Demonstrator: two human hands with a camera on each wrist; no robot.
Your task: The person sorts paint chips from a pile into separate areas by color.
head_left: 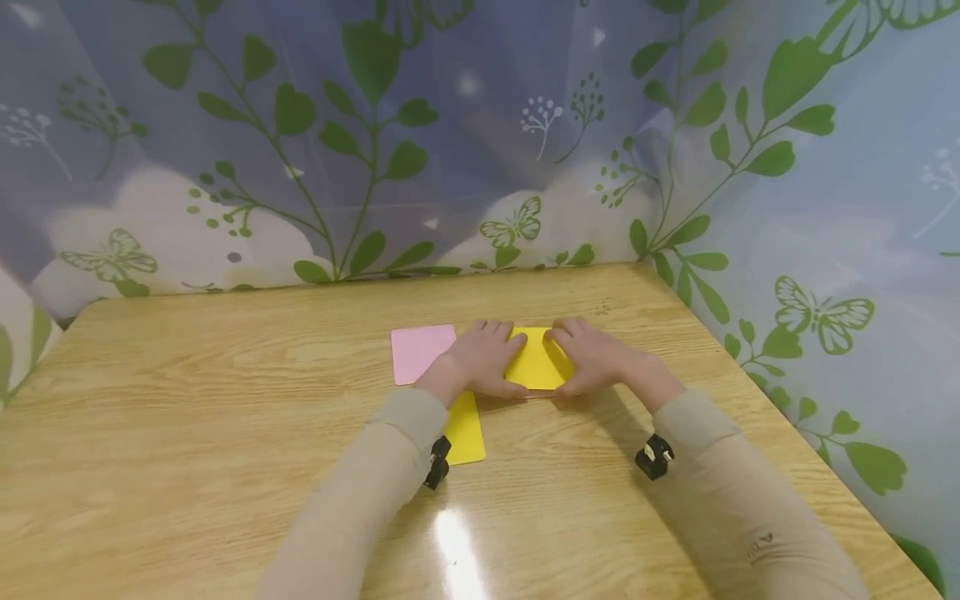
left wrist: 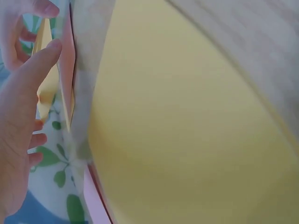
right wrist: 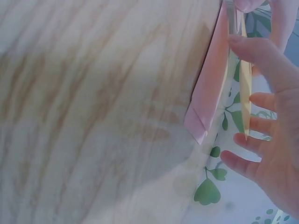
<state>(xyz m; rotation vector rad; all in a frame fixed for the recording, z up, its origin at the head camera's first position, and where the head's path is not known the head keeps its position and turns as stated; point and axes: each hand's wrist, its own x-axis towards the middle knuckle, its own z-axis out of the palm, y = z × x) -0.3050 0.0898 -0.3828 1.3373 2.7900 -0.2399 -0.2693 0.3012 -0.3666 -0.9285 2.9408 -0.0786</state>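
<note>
yellow card [head_left: 537,362] sits between left hand [head_left: 480,360] and right hand [head_left: 596,358].

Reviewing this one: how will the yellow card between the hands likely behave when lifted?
The yellow card is probably light for its size, as it looks thin edge-on in the right wrist view. It seems apt to bend if squeezed: darker shading near the right hand may hint at a slight curve. Its sheet-like shape makes rolling unlikely.
</note>
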